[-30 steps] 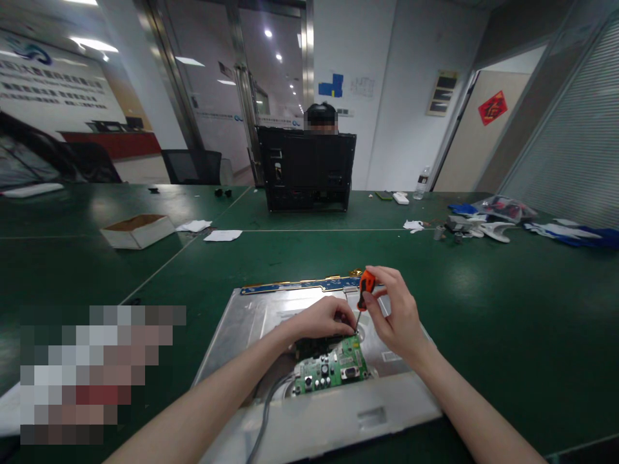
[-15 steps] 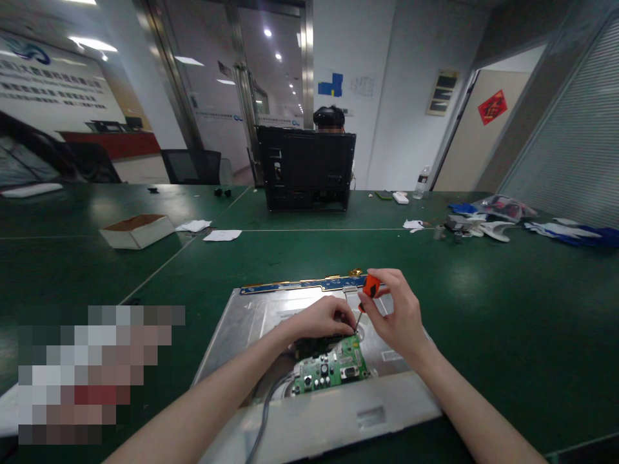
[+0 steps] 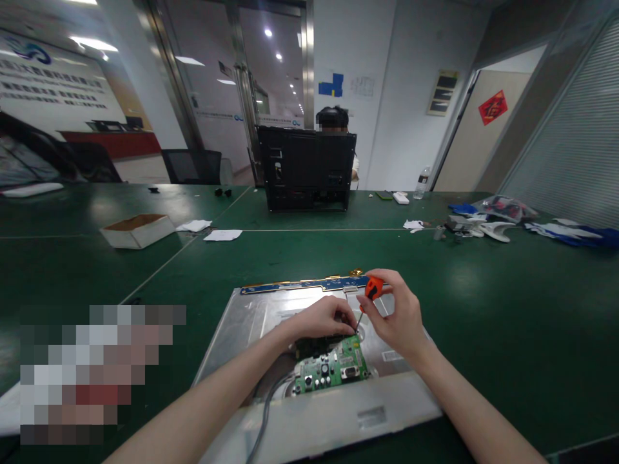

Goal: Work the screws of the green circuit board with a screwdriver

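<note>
My right hand [image 3: 400, 317] grips an orange-and-black screwdriver [image 3: 374, 287] by its handle, thumb and fingers closed round it. Its thin shaft slants down to the upper corner of a green circuit board [image 3: 333, 367]. Beside the screwdriver's tip, the fingers of my left hand [image 3: 327, 317] are pinched together; what they hold there is hidden. The green board sits over the silver metal back of a display panel [image 3: 256, 316]. A dark part lies partly covered under my left hand. Along the panel's far edge runs a narrow blue circuit strip [image 3: 294, 286].
A grey cable [image 3: 265, 412] runs from the board toward me. On the green table [image 3: 232, 261] stand a white open box [image 3: 138, 237], paper sheets [image 3: 222, 236] and, farther off, a black monitor [image 3: 307, 169] with a person behind it. Assorted items [image 3: 471, 225] lie at right.
The screwdriver handle has turned and shifted slightly to the right between my right fingers. My left hand stays in the same place. The person behind the monitor has moved a little right.
</note>
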`<control>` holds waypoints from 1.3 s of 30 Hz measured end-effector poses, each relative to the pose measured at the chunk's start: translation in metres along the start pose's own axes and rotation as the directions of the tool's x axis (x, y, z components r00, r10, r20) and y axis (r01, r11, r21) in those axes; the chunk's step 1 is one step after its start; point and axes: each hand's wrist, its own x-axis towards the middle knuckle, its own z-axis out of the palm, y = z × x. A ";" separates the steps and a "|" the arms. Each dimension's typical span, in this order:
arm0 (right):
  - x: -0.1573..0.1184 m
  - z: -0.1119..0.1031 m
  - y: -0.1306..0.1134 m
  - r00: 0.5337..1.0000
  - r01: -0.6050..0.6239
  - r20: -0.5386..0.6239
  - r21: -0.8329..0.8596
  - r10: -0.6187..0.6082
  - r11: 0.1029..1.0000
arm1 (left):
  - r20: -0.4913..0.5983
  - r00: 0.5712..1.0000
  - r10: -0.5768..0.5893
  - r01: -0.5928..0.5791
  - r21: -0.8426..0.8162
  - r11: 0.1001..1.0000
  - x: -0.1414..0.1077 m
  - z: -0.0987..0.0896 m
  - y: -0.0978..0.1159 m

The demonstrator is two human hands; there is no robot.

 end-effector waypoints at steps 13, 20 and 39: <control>0.001 -0.001 -0.002 0.997 0.013 0.072 -0.031 -0.011 0.999 | 0.001 1.000 0.005 -0.005 0.005 1.000 0.000 0.000 -0.001; 0.001 -0.001 0.000 0.999 0.042 0.015 -0.021 -0.041 0.999 | 0.018 1.000 -0.001 0.001 0.013 1.000 0.001 -0.001 -0.003; -0.001 -0.001 0.001 0.999 0.009 0.046 -0.066 -0.006 0.998 | 0.007 0.999 0.040 -0.040 0.062 0.997 0.000 -0.002 0.000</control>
